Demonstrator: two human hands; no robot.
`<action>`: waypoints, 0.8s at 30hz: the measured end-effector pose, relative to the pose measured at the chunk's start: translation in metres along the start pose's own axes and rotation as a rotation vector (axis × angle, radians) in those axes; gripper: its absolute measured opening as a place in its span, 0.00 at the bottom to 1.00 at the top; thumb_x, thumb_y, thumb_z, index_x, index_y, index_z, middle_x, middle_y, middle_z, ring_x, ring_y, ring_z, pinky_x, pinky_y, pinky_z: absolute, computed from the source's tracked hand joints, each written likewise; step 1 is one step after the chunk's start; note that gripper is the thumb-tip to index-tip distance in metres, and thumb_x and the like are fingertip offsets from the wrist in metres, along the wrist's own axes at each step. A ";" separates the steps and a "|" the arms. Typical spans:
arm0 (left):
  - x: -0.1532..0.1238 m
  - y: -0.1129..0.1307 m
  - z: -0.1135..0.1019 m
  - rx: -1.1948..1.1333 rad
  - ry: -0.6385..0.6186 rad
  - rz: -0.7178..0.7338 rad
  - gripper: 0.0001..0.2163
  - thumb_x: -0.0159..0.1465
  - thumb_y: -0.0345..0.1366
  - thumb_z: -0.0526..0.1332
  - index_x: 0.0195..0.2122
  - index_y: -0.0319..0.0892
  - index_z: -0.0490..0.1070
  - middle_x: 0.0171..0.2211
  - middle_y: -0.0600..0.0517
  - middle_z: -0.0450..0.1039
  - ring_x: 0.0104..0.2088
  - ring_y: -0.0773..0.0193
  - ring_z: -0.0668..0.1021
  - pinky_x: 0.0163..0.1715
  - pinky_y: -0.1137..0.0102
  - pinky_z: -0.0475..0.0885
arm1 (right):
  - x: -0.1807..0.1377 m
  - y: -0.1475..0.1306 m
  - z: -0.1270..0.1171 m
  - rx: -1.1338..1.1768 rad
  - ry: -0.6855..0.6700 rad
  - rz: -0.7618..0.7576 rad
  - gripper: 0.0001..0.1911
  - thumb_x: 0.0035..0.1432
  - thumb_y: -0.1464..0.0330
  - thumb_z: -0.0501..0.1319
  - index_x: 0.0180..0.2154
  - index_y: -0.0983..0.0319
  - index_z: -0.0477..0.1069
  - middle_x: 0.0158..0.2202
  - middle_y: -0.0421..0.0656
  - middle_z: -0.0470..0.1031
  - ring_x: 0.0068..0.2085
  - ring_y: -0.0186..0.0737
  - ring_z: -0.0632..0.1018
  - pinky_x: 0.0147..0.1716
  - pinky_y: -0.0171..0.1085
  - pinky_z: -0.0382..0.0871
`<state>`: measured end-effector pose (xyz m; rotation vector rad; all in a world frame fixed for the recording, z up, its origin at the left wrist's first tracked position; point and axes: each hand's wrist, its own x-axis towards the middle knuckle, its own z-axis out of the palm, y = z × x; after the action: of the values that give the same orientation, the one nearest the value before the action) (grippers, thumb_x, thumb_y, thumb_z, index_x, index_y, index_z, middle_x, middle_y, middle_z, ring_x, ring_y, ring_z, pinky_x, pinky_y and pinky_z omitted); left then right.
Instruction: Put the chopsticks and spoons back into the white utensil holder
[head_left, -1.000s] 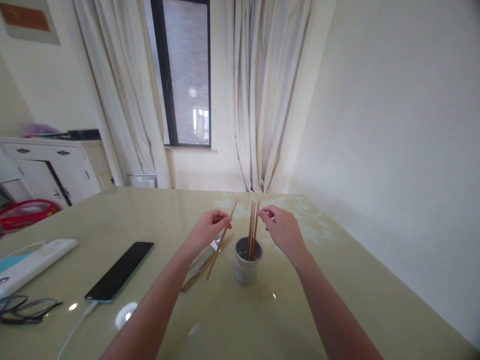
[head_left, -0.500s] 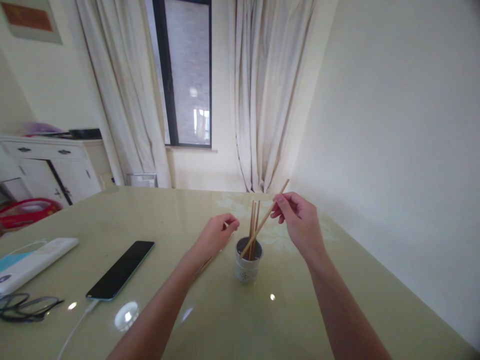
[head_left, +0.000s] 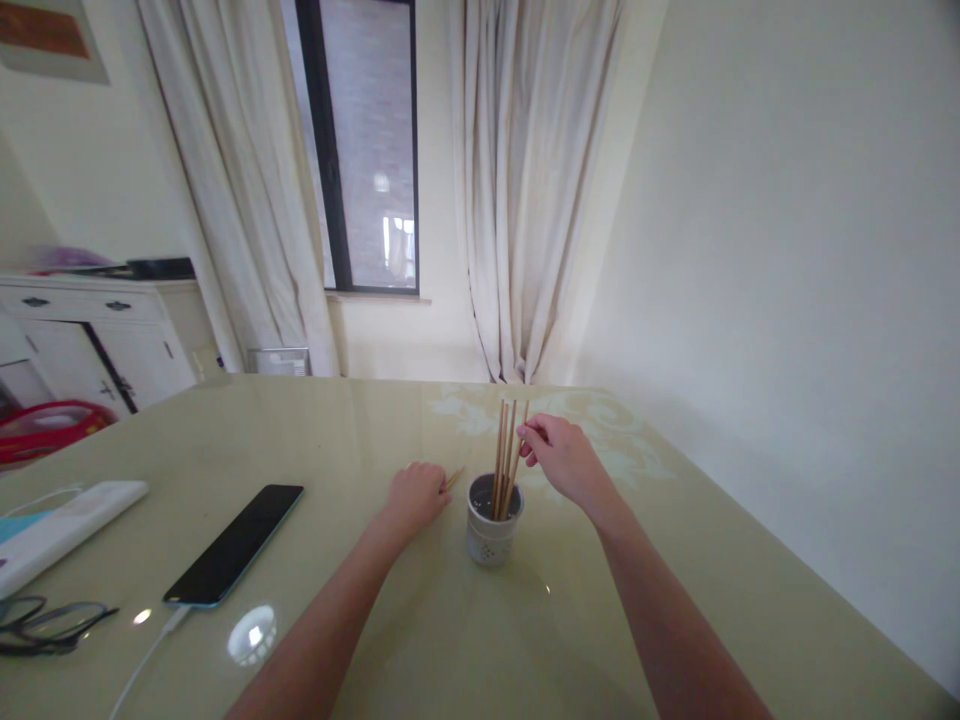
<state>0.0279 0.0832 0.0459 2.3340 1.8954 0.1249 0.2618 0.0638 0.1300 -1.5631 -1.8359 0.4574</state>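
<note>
A small grey cup stands upright on the table, with several wooden chopsticks standing in it. My right hand is right of the cup, its fingers pinched on the upper part of one chopstick whose lower end is inside the cup. Left of the cup, low over the tabletop, my left hand is closed. A wooden chopstick tip pokes out past its fingers; the hand and forearm hide the rest, so I cannot tell whether it is one stick or more.
On the left of the glossy green table lie a black phone on a white cable, a white power strip and dark-framed glasses. A wall runs along the right, and curtains hang behind.
My right hand has moved left and down, bringing its slanted chopstick more upright among the others in the cup. My left hand has lowered to the table and closed on the chopstick there.
</note>
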 end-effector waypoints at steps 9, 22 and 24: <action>-0.001 0.004 0.003 0.030 -0.001 -0.009 0.09 0.66 0.34 0.61 0.39 0.40 0.82 0.44 0.38 0.83 0.48 0.50 0.83 0.43 0.65 0.72 | 0.000 0.005 0.005 -0.040 -0.074 0.025 0.15 0.71 0.68 0.58 0.29 0.59 0.72 0.28 0.40 0.83 0.28 0.37 0.83 0.32 0.34 0.69; 0.004 -0.003 -0.045 -0.884 0.304 0.104 0.14 0.63 0.48 0.62 0.36 0.41 0.77 0.33 0.46 0.84 0.32 0.59 0.81 0.33 0.68 0.72 | 0.000 0.000 0.007 -0.043 -0.095 0.020 0.18 0.72 0.68 0.56 0.28 0.60 0.74 0.28 0.41 0.83 0.28 0.37 0.82 0.33 0.34 0.68; -0.002 0.004 -0.056 -1.004 0.386 0.149 0.16 0.62 0.49 0.63 0.37 0.40 0.77 0.34 0.47 0.84 0.32 0.61 0.80 0.32 0.69 0.71 | -0.002 -0.003 0.003 -0.101 -0.038 0.020 0.19 0.72 0.65 0.57 0.28 0.59 0.75 0.28 0.42 0.82 0.28 0.39 0.81 0.33 0.36 0.68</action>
<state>0.0231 0.0831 0.1023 1.7664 1.2576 1.2750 0.2571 0.0622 0.1293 -1.6516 -1.9006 0.4114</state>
